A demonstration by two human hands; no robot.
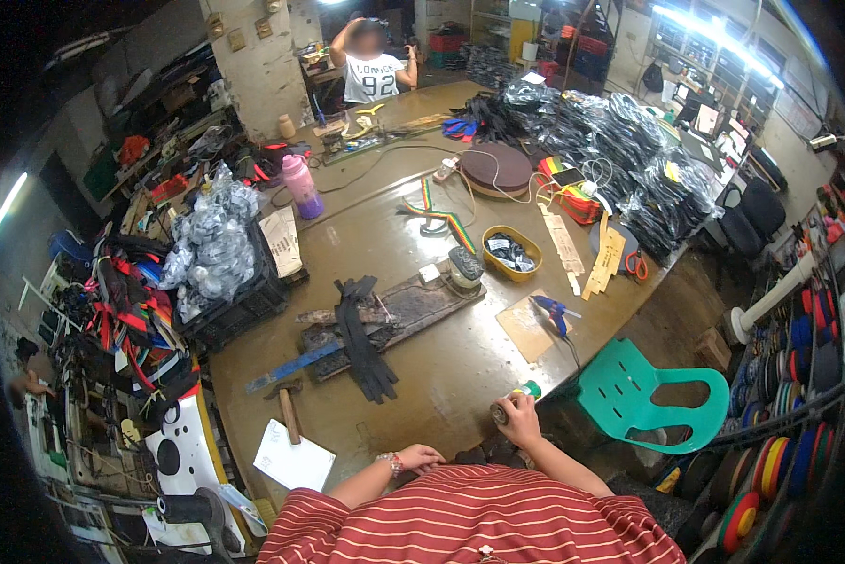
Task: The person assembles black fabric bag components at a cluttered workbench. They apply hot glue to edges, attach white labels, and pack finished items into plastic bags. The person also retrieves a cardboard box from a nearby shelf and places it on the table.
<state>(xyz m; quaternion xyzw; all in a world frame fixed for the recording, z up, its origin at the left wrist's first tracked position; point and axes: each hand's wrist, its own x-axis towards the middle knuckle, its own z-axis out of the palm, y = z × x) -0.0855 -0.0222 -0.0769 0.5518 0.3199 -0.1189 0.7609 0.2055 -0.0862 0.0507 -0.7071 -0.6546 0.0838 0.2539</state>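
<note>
At the table's near edge, my right hand [516,420] is wrapped round a small cylinder with a green end [531,387] and a dark round end; its exact kind I cannot make out. My left hand [421,458], with a bracelet at the wrist, lies low by the table edge, fingers stretched out and holding nothing visible. Dark bunched material [488,453] lies between the two hands, partly hidden by my body. Left of my left hand are a white sheet [294,458] and a hammer [289,414] whose handle rests on it.
Black straps [361,343] lie across a worn board [408,320]. A blue glue gun [554,313] rests by a tan card [526,329]. Beyond are a yellow bowl [512,252] and orange scissors [636,265]. A green chair [648,395] stands at right. Another person [374,70] is at the far end.
</note>
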